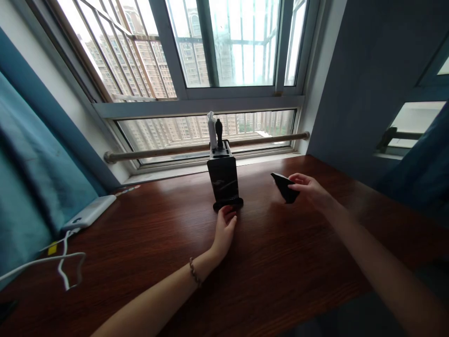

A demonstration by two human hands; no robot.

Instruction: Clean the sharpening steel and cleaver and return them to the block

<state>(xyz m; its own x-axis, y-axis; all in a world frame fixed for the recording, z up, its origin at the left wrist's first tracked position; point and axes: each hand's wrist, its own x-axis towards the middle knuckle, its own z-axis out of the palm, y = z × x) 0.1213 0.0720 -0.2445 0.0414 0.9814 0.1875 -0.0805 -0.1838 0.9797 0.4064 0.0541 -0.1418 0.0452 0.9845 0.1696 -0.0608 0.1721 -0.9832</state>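
Observation:
A dark upright stand with a glossy black front panel (pixel 223 180) and a rounded black foot bar is on the brown table, near the window. A white handle-like piece (pixel 212 131) and a black handle (pixel 219 131) stick up from its top. My left hand (pixel 224 231) lies just in front of the foot bar, fingertips at its lower edge, thumb apart from the loosely bent fingers. To the right, my right hand (pixel 310 189) pinches a thin black wedge-shaped piece (pixel 285 188) between thumb and fingers, tilted over the table. What exactly this piece is stays unclear.
A white power bank (pixel 90 213) with a white cable (pixel 65 262) lies at the table's left, by the blue curtain (pixel 38 178). Behind the stand, a metal rail (pixel 161 153) crosses the window. A dark wall (pixel 365 93) rises at the right.

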